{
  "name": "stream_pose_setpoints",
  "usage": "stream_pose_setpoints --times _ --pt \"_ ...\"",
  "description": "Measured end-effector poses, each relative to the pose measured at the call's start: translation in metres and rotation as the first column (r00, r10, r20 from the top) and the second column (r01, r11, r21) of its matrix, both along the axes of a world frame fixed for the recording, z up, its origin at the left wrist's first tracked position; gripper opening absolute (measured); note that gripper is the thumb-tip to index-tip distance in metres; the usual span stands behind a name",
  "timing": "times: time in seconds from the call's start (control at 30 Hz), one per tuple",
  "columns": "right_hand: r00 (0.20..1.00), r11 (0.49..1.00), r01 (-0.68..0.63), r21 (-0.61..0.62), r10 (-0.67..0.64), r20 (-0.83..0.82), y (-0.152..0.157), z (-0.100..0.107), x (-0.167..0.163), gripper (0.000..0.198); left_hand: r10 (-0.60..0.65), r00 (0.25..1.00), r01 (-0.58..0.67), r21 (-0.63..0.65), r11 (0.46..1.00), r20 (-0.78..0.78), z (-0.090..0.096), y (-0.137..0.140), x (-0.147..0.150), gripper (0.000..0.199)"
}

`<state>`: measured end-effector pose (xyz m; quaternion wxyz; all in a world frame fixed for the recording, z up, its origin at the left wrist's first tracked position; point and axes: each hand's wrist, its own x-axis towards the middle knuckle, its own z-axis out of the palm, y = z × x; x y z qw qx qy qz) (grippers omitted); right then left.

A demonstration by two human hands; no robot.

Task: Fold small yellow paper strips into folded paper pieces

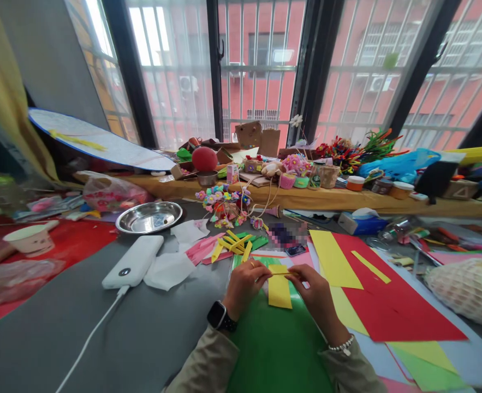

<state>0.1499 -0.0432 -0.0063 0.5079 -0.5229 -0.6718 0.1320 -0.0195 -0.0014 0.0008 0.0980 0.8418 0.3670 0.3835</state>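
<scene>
Passage lies open over the flat grey tabletop (44, 344) at near left, save for a thin white cable (96, 328). Farther, a white oblong power bank (139, 256) and round silver metal dish (148, 218) obstruct

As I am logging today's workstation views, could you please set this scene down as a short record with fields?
Left hand: wears a watch; pinches the yellow paper
Right hand: wears a beaded bracelet; pinches the same paper
Paper state: creased across, lower part hanging toward the person
Beneath: green sheet
Beyond the hands: folded yellow strips
Right side: red sheet with a narrow yellow strip on it
Left side: white device with cable; metal dish
</scene>
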Motion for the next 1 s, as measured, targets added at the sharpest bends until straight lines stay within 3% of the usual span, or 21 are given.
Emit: stream_pose_setpoints --times 0.23,0.4,0.67,0.83,1.0 --pt "0.982 1.000 0.018 -0.001 -0.017 0.190 0.0013 0.0011 0.0035 0.014 0.009 1.000 -0.009 -0.002 1.000 0.008 0.0014 -0.0004 -0.0003 0.015" --pt "0.971 0.997 0.078 0.008 -0.078 0.227 0.0015 0.0015 0.0022 0.016 0.002 0.999 0.001 -0.046 0.999 0.047 0.0000 0.0005 0.0004 0.015" --pt "0.998 0.996 0.060 -0.059 -0.058 0.026 0.0000 0.0037 0.0041 0.016 -0.051 0.943 0.135 -0.236 0.962 0.329 0.0032 0.0050 -0.0007 0.014" --pt "0.995 0.992 -0.019 -0.128 0.006 -0.104 0.0053 -0.0001 0.0056 0.021 0.025 0.897 0.134 -0.325 0.936 0.442 0.0040 0.0065 -0.0031 0.015" --pt "0.987 0.988 -0.014 -0.152 -0.011 -0.160 0.0050 -0.0003 0.0075 0.024 0.089 0.817 0.193 -0.416 0.888 0.570 -0.0002 0.0082 -0.0017 0.015"
